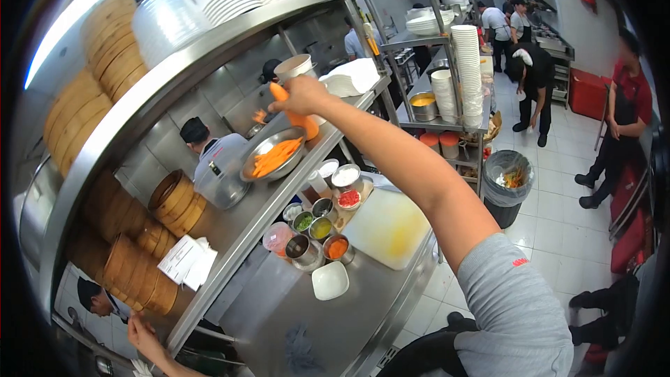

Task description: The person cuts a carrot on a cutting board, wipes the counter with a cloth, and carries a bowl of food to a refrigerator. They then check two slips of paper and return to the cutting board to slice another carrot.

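Observation:
My right arm reaches up to the steel shelf (244, 199). There my right hand (307, 95) is closed around an orange squeeze bottle (304, 124), whose pointed tip leans up and left. Behind that hand is a pale tub (294, 67). Just below and left of the bottle sits a steel bowl (248, 167) of orange strips (276, 157). My left hand (144, 337) is low at the left, by the shelf's near end. Its fingers are curled together, and what they hold, if anything, is hidden.
Below the shelf are small tubs of toppings (337, 247), a white square dish (330, 281) and a cutting board (388, 229). Bamboo steamers (139, 276) and papers (188, 262) sit on the shelf. A lined bin (507, 185) and several people occupy the floor side.

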{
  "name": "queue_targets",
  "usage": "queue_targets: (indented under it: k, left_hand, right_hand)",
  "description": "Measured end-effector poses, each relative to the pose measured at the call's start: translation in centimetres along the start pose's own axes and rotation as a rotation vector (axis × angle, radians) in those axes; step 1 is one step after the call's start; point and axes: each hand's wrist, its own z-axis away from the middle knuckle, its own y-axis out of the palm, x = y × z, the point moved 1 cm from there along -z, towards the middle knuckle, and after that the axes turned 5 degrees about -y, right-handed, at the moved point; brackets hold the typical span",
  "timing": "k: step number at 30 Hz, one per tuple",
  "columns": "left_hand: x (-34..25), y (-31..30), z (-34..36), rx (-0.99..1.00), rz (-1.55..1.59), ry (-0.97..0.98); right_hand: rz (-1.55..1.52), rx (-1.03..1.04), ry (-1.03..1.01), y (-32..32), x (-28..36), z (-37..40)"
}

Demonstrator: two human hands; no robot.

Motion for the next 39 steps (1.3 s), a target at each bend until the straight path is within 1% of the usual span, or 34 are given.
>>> queue_targets:
  k: [1, 3, 5, 6, 7, 8, 9, 11, 12, 13, 14, 15, 16, 17, 18, 19, 20, 21, 22, 23, 24, 26, 28, 29, 31, 32, 34, 35, 36, 38, 39]
  left_hand:
    - [0.2, -0.2, -0.2, -0.013, -0.001, 0.016]
    - [0.4, -0.7, -0.8, -0.036, -0.016, 0.033]
    - [0.7, -1.4, -1.1, -0.083, -0.098, 0.058]
    - [0.8, -1.7, -1.1, -0.105, -0.115, 0.05]
    - [1.1, -1.9, -1.1, -0.154, -0.113, 0.082]
    - [1.0, -2.2, -1.0, -0.201, -0.109, 0.117]
    - [0.5, -2.5, -0.4, -0.224, -0.121, 0.108]
    - [0.0, -2.5, 1.0, -0.407, -0.059, 0.292]
    - [0.2, -3.4, 1.8, -0.525, -0.12, 0.353]
    - [0.8, -3.9, 3.3, -0.658, -0.217, 0.409]
    - [-0.9, -2.8, 6.4, -0.786, -0.31, 0.471]
    - [-4.1, 0.5, 11.5, -0.801, -0.246, 0.383]
    - [-8.3, 5.1, 17.3, -0.878, -0.362, 0.28]
    - [-5.6, 3.5, 19.5, -0.845, -1.064, 0.778]
    - [-9.6, 10.9, 25.7, -0.815, -0.231, 0.496]
    - [-7.2, 12.1, 29.5, -0.578, -0.171, 0.248]
    - [-5.5, 15.8, 32.5, -0.367, -0.167, 0.451]
    - [1.1, 16.2, 34.3, 0.014, -0.049, 0.116]
    - [-2.0, 23.4, 38.4, 0.144, 0.096, -0.133]
    - [-4.1, 27.6, 40.7, 0.387, 0.143, -0.314]
    - [-4.3, 30.6, 42.1, 0.618, 0.287, -0.407]
    - [-3.0, 35.0, 43.4, 1.019, 0.544, -0.392]
    - [-3.1, 37.7, 44.1, 1.113, 0.616, -0.522]
    - [-3.3, 38.7, 44.2, 1.11, 0.61, -0.541]
    - [-3.5, 40.3, 44.5, 1.171, 0.698, -0.553]
    - [-3.8, 40.7, 44.5, 1.179, 0.724, -0.599]
    - [-2.7, 41.3, 44.4, 1.205, 0.713, -0.644]
    - [-2.0, 41.5, 44.1, 1.223, 0.703, -0.674]
    - [-1.4, 41.7, 43.8, 1.231, 0.703, -0.687]
    - [-0.2, 41.9, 43.2, 1.187, 0.638, -0.631]
    - [0.7, 41.9, 43.1, 1.199, 0.638, -0.648]
  right_hand:
    - [-0.014, 0.003, -0.003, 0.5, -0.3, -0.4]
    - [0.01, 0.008, -0.114, 1.7, -0.9, -1.3]
    - [-0.013, 0.007, -0.164, 2.3, -1.7, -1.7]
    - [-0.041, -0.061, -0.199, 2.3, -2.1, -1.6]
    - [-0.072, -0.128, -0.236, 2.3, -2.5, -1.4]
    - [-0.157, -0.202, -0.276, 1.2, -3.1, -0.5]
    - [-0.243, -0.232, -0.288, -0.3, -3.7, 0.2]
    - [-0.456, -0.311, -0.302, -3.4, -5.5, 2.4]
    - [-0.585, -0.367, -0.306, -4.6, -7.0, 3.5]
    - [-0.715, -0.414, -0.394, -5.2, -9.0, 4.1]
    - [-0.856, -0.447, -0.415, -6.3, -10.5, 5.8]
    - [-1.03, -0.272, -0.257, -7.7, -12.2, 8.1]
    - [-1.146, -0.243, -0.242, -8.1, -13.9, 10.2]
    - [-1.262, -0.208, -0.224, -8.1, -15.5, 12.2]
    - [-1.364, -0.165, -0.23, -7.3, -17.3, 14.3]
    - [-1.466, -0.119, -0.236, -5.9, -19.2, 16.2]
    - [-1.515, -0.063, -0.248, -4.5, -20.9, 18.1]
    - [-1.538, -0.051, -0.259, -3.5, -21.5, 20.2]
    - [-1.583, -0.019, -0.217, -2.1, -22.4, 22.2]
    - [-1.633, 0.017, -0.174, -0.6, -23.3, 24.0]
    - [-1.637, 0.047, -0.145, 0.8, -23.8, 25.5]
    - [-1.76, 0.1, -0.091, 2.9, -24.4, 28.3]
    - [-1.783, 0.14, -0.06, 4.1, -24.2, 30.5]
    - [-1.8, 0.15, -0.055, 4.6, -24.1, 31.3]
    - [-1.818, 0.178, -0.027, 5.4, -24.2, 32.5]
    - [-1.784, 0.218, -0.016, 5.8, -24.1, 32.9]
    - [-1.734, 0.304, 0.022, 6.0, -23.8, 33.2]
    - [-1.732, 0.295, 0.036, 6.4, -23.8, 33.4]
    - [-1.712, 0.296, 0.055, 6.8, -23.8, 33.6]
    - [-1.688, 0.292, 0.094, 7.5, -23.3, 33.7]
    - [-1.647, 0.28, 0.209, 7.5, -23.0, 33.6]
